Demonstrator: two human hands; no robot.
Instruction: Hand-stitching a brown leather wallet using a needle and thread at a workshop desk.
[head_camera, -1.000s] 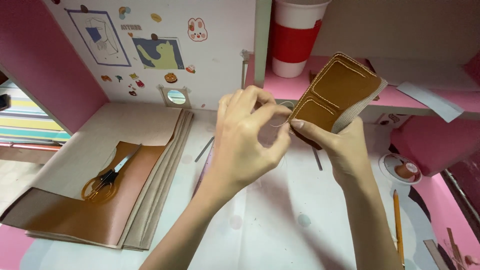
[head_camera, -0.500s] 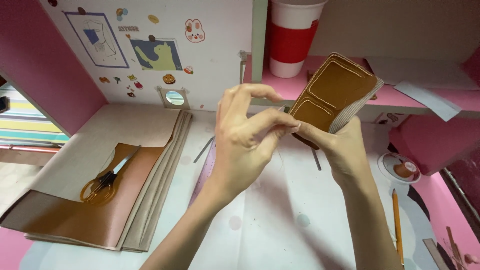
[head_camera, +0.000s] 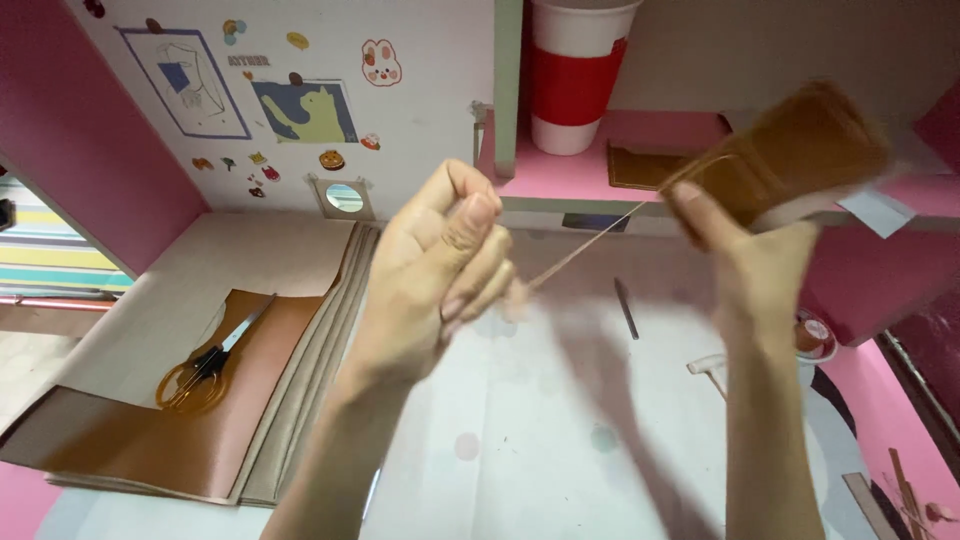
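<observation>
Left hand (head_camera: 440, 270) raised over the middle of the white work surface (head_camera: 560, 440), fingers curled in and thumb pressed against the forefinger, pinching the near end of a thin tan thread (head_camera: 585, 245). The thread runs taut, up and to the right, to a folded brown leather piece (head_camera: 790, 160) shaped like a small wallet, held in the air at upper right, in front of the pink shelf (head_camera: 640, 150). Right hand (head_camera: 745, 240) grips that leather piece from below — thumb on its left end, the other fingers wrapped behind it and mostly hidden; the piece is blurred, so its stitching cannot be made out. The two hands are well apart, joined only by the thread. On the shelf behind: a red-and-white paper cup (head_camera: 575, 75) upright at the far edge, and a flat dark brown leather patch (head_camera: 645, 165) lying just right of it. On the white surface, between the hands and a little nearer, a slim dark pointed tool (head_camera: 626, 307) lies flat. At left, a stack of tan and brown leather sheets (head_camera: 170, 430) rests on the surface, and a pair of scissors with amber handles (head_camera: 205, 365) lies on top of the brown sheet, blades pointing far and right. The white back wall (head_camera: 420, 130) carries small stickers and two drawings — pink panel to its left.
</observation>
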